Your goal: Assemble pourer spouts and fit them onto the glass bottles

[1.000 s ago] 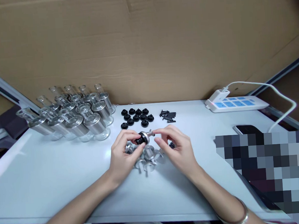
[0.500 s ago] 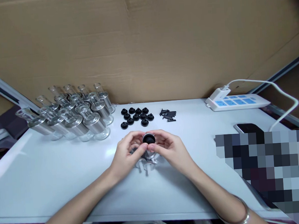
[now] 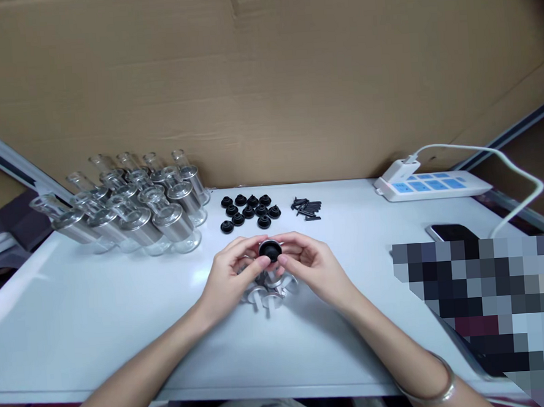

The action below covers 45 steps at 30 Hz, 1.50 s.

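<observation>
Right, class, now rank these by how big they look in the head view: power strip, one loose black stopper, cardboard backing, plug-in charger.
1. Cardboard backing
2. White power strip
3. White plug-in charger
4. Loose black stopper

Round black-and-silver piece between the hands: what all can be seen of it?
The round piece has a dark black face with a thin silver rim, seemingly rubber and metal. That face is turned towards the camera. The left hand and right hand hold it by the edges, thumbs at the near side, above the silver flanged parts on the white table. Its far side is hidden.
</observation>
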Tool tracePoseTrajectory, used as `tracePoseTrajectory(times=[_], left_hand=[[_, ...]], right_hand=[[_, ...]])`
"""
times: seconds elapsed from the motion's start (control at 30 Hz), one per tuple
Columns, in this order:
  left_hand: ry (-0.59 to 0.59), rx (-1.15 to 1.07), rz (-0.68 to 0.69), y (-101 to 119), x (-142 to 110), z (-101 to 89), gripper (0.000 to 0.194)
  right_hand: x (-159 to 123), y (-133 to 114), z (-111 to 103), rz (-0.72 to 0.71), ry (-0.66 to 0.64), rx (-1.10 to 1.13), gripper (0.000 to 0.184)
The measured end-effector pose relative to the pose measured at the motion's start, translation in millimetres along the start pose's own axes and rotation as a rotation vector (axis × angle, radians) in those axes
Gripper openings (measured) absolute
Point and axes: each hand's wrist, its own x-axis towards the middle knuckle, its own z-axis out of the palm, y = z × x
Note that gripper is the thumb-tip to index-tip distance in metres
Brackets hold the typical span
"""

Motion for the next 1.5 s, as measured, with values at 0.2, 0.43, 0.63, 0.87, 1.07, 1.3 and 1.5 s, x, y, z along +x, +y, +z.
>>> tracePoseTrajectory(times=[0.2,0.43,0.63,0.87,1.07,1.3,1.5], left_hand=[[-0.034,0.010,0.016,1.5,-1.8,0.6,0.029],[-0.031,0.185,0.071,1.7,-1.4,0.2,0.027],[-0.043,0.265,0.095,3.3,-1.8,0.0,0.026],[-0.050,0.353,0.130,4.5,-1.4,0.5,0.027],[-0.048,0.400,0.169,6.6,-2.6,2.0,0.025],[-0.032,0.431,0.219,9.2,-3.9,0.9,0.022],[-0.038,0.413,0.216,6.4,-3.4,-0.7,0.022]], right_hand=[[-0.4,-1.5,-1.0,0.021,0.020,-0.018,0.030],[-1.5,-1.3,0.0,0.033,0.023,-0.083,0.030],[-2.8,-3.3,2.9,-0.001,0.004,-0.182,0.026],[-4.6,-4.1,3.1,0.010,0.000,-0.261,0.022],[-5.5,-6.1,4.4,-0.016,0.001,-0.296,0.021],[-6.5,-7.5,5.7,-0.044,0.027,-0.305,0.018],[-7.5,-6.9,6.6,-0.045,0.036,-0.291,0.018]])
